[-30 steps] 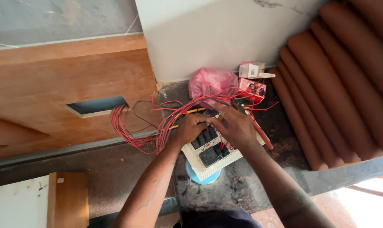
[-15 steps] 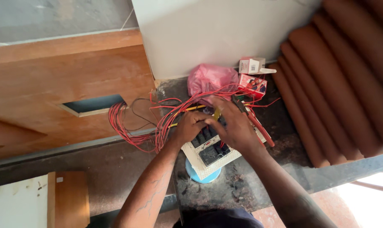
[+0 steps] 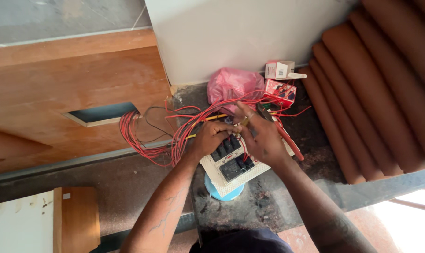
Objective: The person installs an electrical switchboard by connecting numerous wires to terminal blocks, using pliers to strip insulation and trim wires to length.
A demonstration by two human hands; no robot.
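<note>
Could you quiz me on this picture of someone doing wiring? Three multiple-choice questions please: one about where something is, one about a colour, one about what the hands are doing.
1. Where is the pink bag?
A. against the white wall, behind the switch plate
B. on the wooden panel
C. under the blue roll

2. What colour are most of the wires?
A. green
B. red
C. white

3. How are the hands placed?
A. both raised clear of everything
B. one hangs out of view
C. both down on the switch plate

Answers: 1 A, the bag lies at the foot of the wall; 2 B, the bundle is red; 3 C, the left hand and right hand rest on the plate among the wires.
</note>
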